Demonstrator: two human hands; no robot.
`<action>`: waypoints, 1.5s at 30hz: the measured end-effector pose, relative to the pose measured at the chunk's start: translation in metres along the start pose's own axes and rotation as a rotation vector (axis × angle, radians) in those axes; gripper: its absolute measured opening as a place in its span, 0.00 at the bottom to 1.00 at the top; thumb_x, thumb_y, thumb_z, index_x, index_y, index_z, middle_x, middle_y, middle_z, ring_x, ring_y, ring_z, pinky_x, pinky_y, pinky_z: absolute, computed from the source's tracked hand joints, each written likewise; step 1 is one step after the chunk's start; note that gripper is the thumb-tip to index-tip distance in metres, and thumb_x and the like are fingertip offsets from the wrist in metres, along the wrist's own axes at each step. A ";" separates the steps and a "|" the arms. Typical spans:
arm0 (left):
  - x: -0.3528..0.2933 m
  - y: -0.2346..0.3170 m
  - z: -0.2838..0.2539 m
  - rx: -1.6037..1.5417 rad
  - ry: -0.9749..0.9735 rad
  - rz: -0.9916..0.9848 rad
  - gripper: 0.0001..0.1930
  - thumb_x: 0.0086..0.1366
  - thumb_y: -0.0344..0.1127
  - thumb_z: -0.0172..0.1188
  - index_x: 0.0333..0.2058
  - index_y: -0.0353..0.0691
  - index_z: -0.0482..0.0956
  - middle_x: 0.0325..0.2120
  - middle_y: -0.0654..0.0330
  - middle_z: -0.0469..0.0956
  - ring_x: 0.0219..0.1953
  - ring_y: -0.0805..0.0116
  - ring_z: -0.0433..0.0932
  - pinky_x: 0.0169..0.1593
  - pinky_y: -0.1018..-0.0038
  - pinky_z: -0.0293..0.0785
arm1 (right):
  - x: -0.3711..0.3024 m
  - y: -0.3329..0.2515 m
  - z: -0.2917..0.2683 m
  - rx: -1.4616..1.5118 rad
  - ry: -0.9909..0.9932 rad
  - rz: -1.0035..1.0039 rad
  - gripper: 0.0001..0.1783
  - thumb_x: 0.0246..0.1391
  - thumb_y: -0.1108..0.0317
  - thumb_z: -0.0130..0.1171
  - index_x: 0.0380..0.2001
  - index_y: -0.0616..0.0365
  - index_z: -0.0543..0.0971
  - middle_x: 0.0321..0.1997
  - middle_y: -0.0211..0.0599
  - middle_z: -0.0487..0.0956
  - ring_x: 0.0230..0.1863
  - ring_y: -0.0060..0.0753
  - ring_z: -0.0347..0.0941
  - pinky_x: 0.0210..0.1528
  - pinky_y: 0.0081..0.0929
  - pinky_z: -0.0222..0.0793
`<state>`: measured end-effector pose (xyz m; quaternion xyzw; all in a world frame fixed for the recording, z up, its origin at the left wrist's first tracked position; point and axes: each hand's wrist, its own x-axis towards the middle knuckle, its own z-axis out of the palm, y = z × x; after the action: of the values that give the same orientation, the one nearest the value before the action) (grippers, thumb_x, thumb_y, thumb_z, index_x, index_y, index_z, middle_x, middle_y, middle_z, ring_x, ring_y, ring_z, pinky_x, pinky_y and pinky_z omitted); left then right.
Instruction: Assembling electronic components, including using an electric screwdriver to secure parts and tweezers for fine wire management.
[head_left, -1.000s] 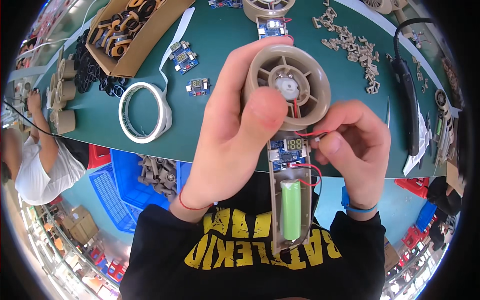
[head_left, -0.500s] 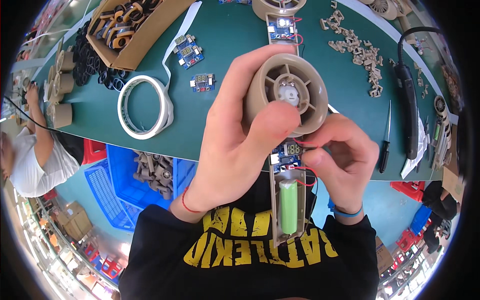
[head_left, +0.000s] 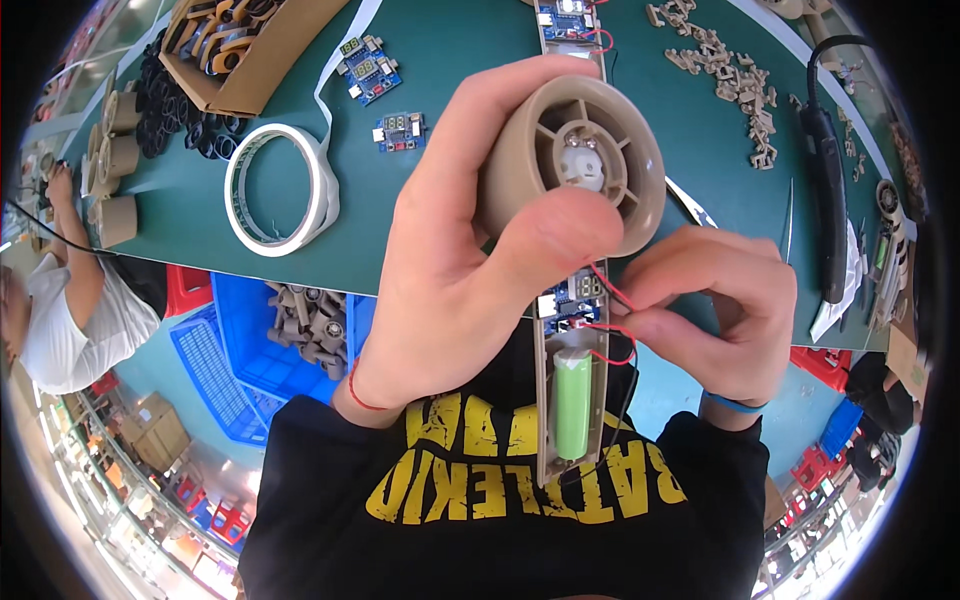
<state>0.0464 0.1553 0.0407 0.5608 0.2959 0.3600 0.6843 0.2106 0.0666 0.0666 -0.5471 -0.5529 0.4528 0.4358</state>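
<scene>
My left hand (head_left: 455, 250) is closed around the round beige head of a handheld fan (head_left: 520, 140), its thumb across the front next to the white motor hub (head_left: 582, 168). The fan's open handle (head_left: 547, 420) points toward my chest. Inside it sit a blue circuit board (head_left: 562, 303) with a small digit display and a green cylindrical battery (head_left: 573, 405). Right of the board, my right hand (head_left: 720, 310) pinches a thin red wire (head_left: 612, 288) between thumb and forefinger. Another red wire (head_left: 622, 328) loops from the board toward the battery. A black wire hangs along the handle.
A white tape roll (head_left: 232, 190) and loose circuit boards (head_left: 400, 132) lie left on the green table. Behind them is a cardboard box (head_left: 238, 90) of parts. Small beige clips (head_left: 735, 85) and a black corded tool (head_left: 825, 200) lie right. Blue crates (head_left: 235, 330) stand below left.
My right hand has moved right, away from the circuit board, drawing the pinched red wire outward. My left hand and the fan head have shifted slightly upward in view.
</scene>
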 end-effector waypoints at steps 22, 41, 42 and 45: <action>-0.005 -0.016 -0.011 0.123 -0.074 0.339 0.50 0.40 0.58 0.72 0.57 0.34 0.61 0.47 0.56 0.67 0.49 0.65 0.69 0.51 0.71 0.65 | -0.008 0.026 0.032 0.629 0.196 0.021 0.11 0.43 0.87 0.61 0.33 0.68 0.77 0.37 0.42 0.77 0.39 0.29 0.76 0.42 0.24 0.73; -0.015 -0.011 0.006 0.077 0.111 0.077 0.55 0.45 0.75 0.56 0.56 0.28 0.59 0.47 0.51 0.72 0.47 0.66 0.75 0.50 0.73 0.73 | -0.008 0.022 0.028 0.679 0.106 0.144 0.10 0.40 0.88 0.59 0.27 0.63 0.76 0.37 0.37 0.75 0.39 0.27 0.77 0.45 0.24 0.75; -0.014 -0.011 0.004 0.108 0.098 0.102 0.55 0.45 0.75 0.56 0.56 0.28 0.59 0.47 0.51 0.72 0.47 0.65 0.75 0.50 0.73 0.73 | -0.009 0.022 0.029 0.682 0.106 0.140 0.10 0.40 0.88 0.59 0.27 0.63 0.76 0.37 0.37 0.75 0.39 0.27 0.77 0.45 0.24 0.75; -0.012 -0.010 0.000 0.193 0.055 0.178 0.56 0.44 0.75 0.56 0.56 0.28 0.59 0.47 0.49 0.71 0.48 0.64 0.74 0.50 0.73 0.73 | -0.011 0.022 0.029 0.711 0.136 0.139 0.11 0.38 0.88 0.60 0.27 0.64 0.77 0.37 0.38 0.75 0.39 0.27 0.77 0.44 0.25 0.75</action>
<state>0.0415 0.1445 0.0307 0.6380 0.2969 0.4045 0.5841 0.1868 0.0543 0.0389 -0.4265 -0.2922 0.6078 0.6027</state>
